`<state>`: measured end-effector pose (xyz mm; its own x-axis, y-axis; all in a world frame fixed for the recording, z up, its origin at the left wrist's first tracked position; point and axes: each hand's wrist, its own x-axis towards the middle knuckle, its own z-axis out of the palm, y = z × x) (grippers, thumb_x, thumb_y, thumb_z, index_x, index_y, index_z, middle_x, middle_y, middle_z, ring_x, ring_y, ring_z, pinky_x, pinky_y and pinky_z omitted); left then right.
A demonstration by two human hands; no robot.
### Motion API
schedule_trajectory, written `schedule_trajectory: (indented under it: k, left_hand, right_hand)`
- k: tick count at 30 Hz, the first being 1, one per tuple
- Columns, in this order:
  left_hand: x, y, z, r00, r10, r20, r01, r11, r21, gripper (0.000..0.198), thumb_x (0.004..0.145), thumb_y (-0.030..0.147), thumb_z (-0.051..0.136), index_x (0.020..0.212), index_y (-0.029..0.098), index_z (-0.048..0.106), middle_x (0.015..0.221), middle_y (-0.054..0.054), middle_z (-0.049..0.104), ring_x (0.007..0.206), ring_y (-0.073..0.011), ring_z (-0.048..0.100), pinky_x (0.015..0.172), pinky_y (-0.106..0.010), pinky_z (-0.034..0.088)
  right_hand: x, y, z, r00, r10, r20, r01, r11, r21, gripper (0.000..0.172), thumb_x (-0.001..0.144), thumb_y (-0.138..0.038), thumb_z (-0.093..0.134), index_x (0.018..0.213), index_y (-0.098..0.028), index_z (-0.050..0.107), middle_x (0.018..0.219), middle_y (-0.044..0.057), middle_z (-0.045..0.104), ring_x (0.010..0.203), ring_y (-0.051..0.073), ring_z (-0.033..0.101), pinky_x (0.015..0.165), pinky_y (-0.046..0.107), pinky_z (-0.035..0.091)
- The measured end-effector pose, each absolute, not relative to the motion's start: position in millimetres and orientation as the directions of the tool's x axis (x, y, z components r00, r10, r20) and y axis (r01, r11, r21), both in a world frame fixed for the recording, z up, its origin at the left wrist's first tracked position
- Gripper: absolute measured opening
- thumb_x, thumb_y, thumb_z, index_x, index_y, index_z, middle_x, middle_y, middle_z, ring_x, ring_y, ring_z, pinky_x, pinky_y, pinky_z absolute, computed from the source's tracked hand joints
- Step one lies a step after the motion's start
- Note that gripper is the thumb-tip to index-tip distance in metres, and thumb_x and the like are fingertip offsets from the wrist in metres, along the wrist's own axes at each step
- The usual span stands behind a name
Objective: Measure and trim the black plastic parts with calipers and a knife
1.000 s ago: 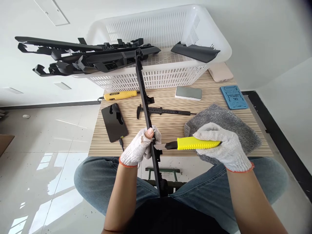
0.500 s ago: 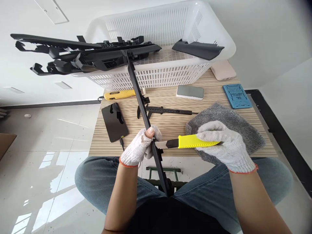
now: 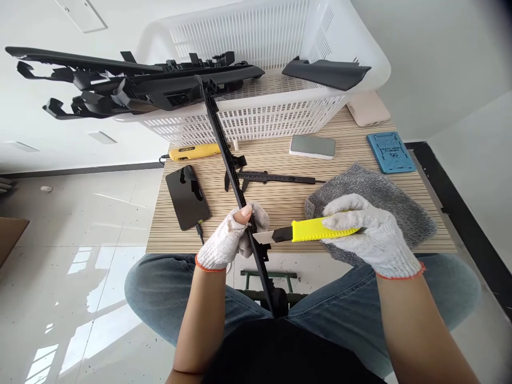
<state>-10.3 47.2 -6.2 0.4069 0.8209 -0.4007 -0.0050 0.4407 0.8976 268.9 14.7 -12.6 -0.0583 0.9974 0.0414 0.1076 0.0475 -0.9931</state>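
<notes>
My left hand (image 3: 232, 234), in a white knit glove with the thumb tip bare, is closed around a long black plastic trim strip (image 3: 219, 136). The strip slants from the basket's front rim down to my lap, with small clips along its right side. In my gloved right hand (image 3: 362, 229) is a yellow utility knife (image 3: 310, 230), held from the right. Its blade (image 3: 264, 238) meets the strip's right edge just below my left fingers. Whether it cuts in cannot be seen. A black caliper (image 3: 276, 177) lies on the table (image 3: 168, 213) beyond my hands.
Several black trim parts (image 3: 120, 85) stick out leftward from a white basket (image 3: 272, 114); another part (image 3: 326, 73) rests at its right. A phone (image 3: 188, 197), a yellow corded tool (image 3: 194, 152), a grey-topped block (image 3: 312, 146), a blue box (image 3: 391, 152) and a grey cloth (image 3: 368, 186) lie on the table.
The strip has rolled slightly in my left hand, showing more of its clipped side. The knife stays almost in place against its edge. The whole view has shifted a little.
</notes>
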Motion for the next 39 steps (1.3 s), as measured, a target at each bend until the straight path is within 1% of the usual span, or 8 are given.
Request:
schedule_trajectory:
  k: [3,9,14,20,24,28,34,39]
  left_hand:
    - [-10.5,46.6,-8.8,0.436,0.805,-0.402,0.015,0.441,0.898,0.077,0.079,0.091,0.051,0.094,0.018,0.068,0.055,0.004,0.057,0.032,-0.0073,0.042,0.03,-0.019,0.028]
    - [-9.5,42.3,-16.5,0.477,0.808,-0.347,-0.046,0.417,0.908,0.082,0.091,0.087,0.041,0.113,0.015,0.072,0.084,-0.008,0.077,0.04,-0.0077,0.049,0.034,-0.02,0.035]
    - [-6.8,40.7,-14.7,0.466,0.837,-0.289,-0.136,0.39,0.911,0.075,0.09,0.083,0.056,0.122,0.016,0.068,0.097,-0.01,0.08,0.037,-0.0031,0.043,0.035,-0.02,0.034]
    - [-4.5,40.6,-8.3,0.464,0.812,-0.355,-0.116,0.453,0.884,0.072,0.086,0.079,0.064,0.123,0.017,0.066,0.092,-0.006,0.077,0.037,-0.003,0.039,0.032,-0.02,0.03]
    - [-3.4,39.2,-5.1,0.428,0.832,-0.353,-0.112,0.437,0.893,0.066,0.088,0.072,0.069,0.126,0.018,0.066,0.094,-0.004,0.076,0.04,-0.0019,0.037,0.034,-0.018,0.031]
    - [-1.6,41.8,-7.6,0.421,0.849,-0.319,-0.142,0.409,0.901,0.068,0.089,0.07,0.068,0.131,0.017,0.064,0.094,-0.003,0.075,0.04,-0.0006,0.032,0.035,-0.018,0.029]
    - [1.7,45.1,-5.3,0.391,0.882,-0.263,-0.174,0.351,0.92,0.072,0.084,0.072,0.072,0.125,0.013,0.066,0.089,-0.005,0.077,0.04,-0.001,0.029,0.035,-0.018,0.029]
    - [2.7,46.4,-5.7,0.378,0.891,-0.252,-0.2,0.344,0.917,0.067,0.086,0.067,0.074,0.122,0.011,0.066,0.088,-0.008,0.077,0.04,-0.0008,0.031,0.034,-0.017,0.028]
  right_hand:
    - [269.1,14.4,-12.8,-0.02,0.999,0.033,0.1,0.035,-0.994,0.023,0.063,-0.034,0.099,0.082,-0.038,0.086,0.094,0.007,0.073,0.072,0.023,0.069,0.049,0.036,0.063]
    - [273.2,13.6,-16.6,0.167,0.986,-0.006,-0.058,0.004,-0.998,0.033,0.06,-0.041,0.102,0.088,-0.04,0.085,0.095,0.005,0.072,0.069,0.022,0.067,0.045,0.035,0.054]
    - [273.8,16.5,-24.1,0.29,0.957,0.015,-0.017,0.02,-1.0,0.034,0.058,-0.035,0.102,0.087,-0.037,0.085,0.102,0.006,0.073,0.08,0.025,0.07,0.051,0.034,0.056]
    - [271.7,23.1,-24.9,0.312,0.949,-0.045,-0.079,-0.021,-0.997,0.04,0.051,-0.035,0.103,0.088,-0.033,0.086,0.103,0.008,0.077,0.078,0.024,0.071,0.05,0.03,0.056]
    - [267.7,25.3,-18.5,0.314,0.939,-0.138,-0.185,-0.082,-0.979,0.045,0.05,-0.037,0.1,0.092,-0.028,0.085,0.076,0.002,0.072,0.05,0.012,0.052,0.039,0.025,0.043]
    - [264.7,28.6,-15.7,0.286,0.942,-0.177,-0.247,-0.106,-0.963,0.042,0.055,-0.04,0.093,0.092,-0.023,0.082,0.053,-0.005,0.057,0.04,0.008,0.038,0.033,0.02,0.026]
    - [262.8,32.0,-13.5,0.28,0.949,-0.145,-0.219,-0.084,-0.972,0.033,0.064,-0.047,0.085,0.082,-0.022,0.073,0.062,0.0,0.067,0.039,0.008,0.042,0.031,0.019,0.025]
    - [262.3,32.3,-12.9,0.283,0.949,-0.138,-0.214,-0.078,-0.974,0.04,0.065,-0.053,0.087,0.081,-0.021,0.068,0.065,0.001,0.068,0.04,0.006,0.041,0.031,0.017,0.024]
